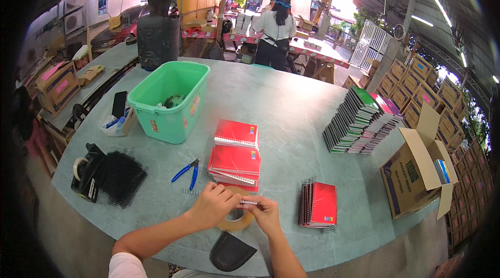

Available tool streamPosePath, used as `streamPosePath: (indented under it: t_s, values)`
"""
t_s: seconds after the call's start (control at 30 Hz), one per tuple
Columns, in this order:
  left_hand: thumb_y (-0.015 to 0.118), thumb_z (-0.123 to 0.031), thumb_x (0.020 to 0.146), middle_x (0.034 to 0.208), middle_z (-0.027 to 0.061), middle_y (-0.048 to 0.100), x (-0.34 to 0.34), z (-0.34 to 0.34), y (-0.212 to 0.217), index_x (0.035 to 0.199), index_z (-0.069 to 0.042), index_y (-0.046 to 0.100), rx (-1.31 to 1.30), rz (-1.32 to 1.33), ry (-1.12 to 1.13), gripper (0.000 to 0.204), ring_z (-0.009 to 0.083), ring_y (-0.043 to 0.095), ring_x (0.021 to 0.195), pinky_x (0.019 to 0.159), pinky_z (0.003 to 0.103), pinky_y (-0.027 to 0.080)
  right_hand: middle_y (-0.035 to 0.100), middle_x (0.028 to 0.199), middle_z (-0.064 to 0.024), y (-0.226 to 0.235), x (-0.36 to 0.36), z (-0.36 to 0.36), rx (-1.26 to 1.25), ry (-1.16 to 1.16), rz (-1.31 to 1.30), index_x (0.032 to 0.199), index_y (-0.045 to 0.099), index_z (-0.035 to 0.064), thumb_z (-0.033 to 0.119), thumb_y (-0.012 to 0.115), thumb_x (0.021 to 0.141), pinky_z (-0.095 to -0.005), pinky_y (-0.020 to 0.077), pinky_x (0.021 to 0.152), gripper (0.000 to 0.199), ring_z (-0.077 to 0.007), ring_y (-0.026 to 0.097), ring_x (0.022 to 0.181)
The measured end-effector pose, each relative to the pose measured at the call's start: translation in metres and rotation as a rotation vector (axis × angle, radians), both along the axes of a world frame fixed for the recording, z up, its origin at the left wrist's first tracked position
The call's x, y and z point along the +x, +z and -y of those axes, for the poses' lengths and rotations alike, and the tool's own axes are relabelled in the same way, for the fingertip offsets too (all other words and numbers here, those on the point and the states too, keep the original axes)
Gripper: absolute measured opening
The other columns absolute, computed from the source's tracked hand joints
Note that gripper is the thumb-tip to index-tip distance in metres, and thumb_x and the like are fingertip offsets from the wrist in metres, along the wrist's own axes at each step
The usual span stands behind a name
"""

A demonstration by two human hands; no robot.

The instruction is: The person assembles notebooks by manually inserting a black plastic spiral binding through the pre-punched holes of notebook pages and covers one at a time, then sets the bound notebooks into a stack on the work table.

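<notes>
My left hand (pixel 212 205) is closed, its fingers curled in a pinch, and what it holds is hidden. Close beside it, my right hand (pixel 264 215) pinches a small thin pale thing (pixel 249 202), seen nearly edge-on. Both hands are above a tan ring like a tape roll (pixel 244 223). Just beyond them are stacked red-covered pocket notebooks (pixel 235 159), with punched holes along the page edges. Blue-handled cutters (pixel 186 173) lie open to the left, beside a loose wire coil (pixel 189 192). A black rounded pad (pixel 232 251) rests near the table edge.
Bound red notebooks (pixel 324 204) stand right; taller notebook stacks (pixel 354 119) sit behind. An open carton (pixel 411 179) is at the right edge. Left are a green tub (pixel 169 116), black coils (pixel 124 178) and a tape dispenser (pixel 86 174). Another person (pixel 276 30) stands at a far table.
</notes>
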State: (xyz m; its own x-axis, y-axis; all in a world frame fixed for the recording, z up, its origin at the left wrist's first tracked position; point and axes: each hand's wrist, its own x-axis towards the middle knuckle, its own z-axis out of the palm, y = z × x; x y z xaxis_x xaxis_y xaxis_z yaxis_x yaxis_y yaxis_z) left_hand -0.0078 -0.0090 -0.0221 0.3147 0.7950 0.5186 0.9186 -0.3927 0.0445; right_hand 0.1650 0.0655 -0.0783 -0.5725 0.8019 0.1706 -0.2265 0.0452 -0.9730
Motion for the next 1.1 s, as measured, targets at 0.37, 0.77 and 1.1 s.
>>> streamPosePath:
  t_s: [0.37, 0.77, 1.1]
  values:
    - [0.063, -0.027, 0.082, 0.081, 0.0051, 0.063, -0.003, -0.005, 0.001, 0.087, -0.010, 0.062, -0.123, 0.089, -0.033, 0.017, 0.0208, 0.059, 0.074, 0.066, 0.036, 0.039, 0.068, 0.098, -0.0100, -0.002, -0.002, 0.004, 0.009, -0.024, -0.067, 0.101, 0.065, -0.0027, -0.007, 0.061, 0.083, -0.0249, 0.0515, 0.078, 0.018, -0.0138, 0.065, 0.088]
    - [0.067, -0.025, 0.073, 0.087, 0.0054, 0.057, 0.000, -0.002, 0.009, 0.093, -0.009, 0.058, -0.029, 0.089, 0.044, 0.027, 0.0232, 0.054, 0.082, 0.073, 0.038, 0.039, 0.064, 0.102, -0.0085, 0.004, -0.016, 0.008, 0.210, -0.143, -0.072, 0.103, 0.056, -0.0035, -0.002, 0.066, 0.081, -0.0304, 0.0499, 0.087, 0.024, -0.0176, 0.060, 0.100]
    - [0.069, -0.027, 0.073, 0.091, 0.0057, 0.057, -0.011, 0.001, 0.010, 0.094, -0.009, 0.059, -0.093, 0.033, 0.073, 0.029, 0.0216, 0.054, 0.087, 0.077, 0.038, 0.040, 0.061, 0.117, -0.0125, -0.005, -0.010, 0.003, 0.152, 0.100, -0.136, 0.111, 0.060, -0.0018, 0.000, 0.060, 0.087, -0.0268, 0.0491, 0.086, 0.024, -0.0157, 0.058, 0.104]
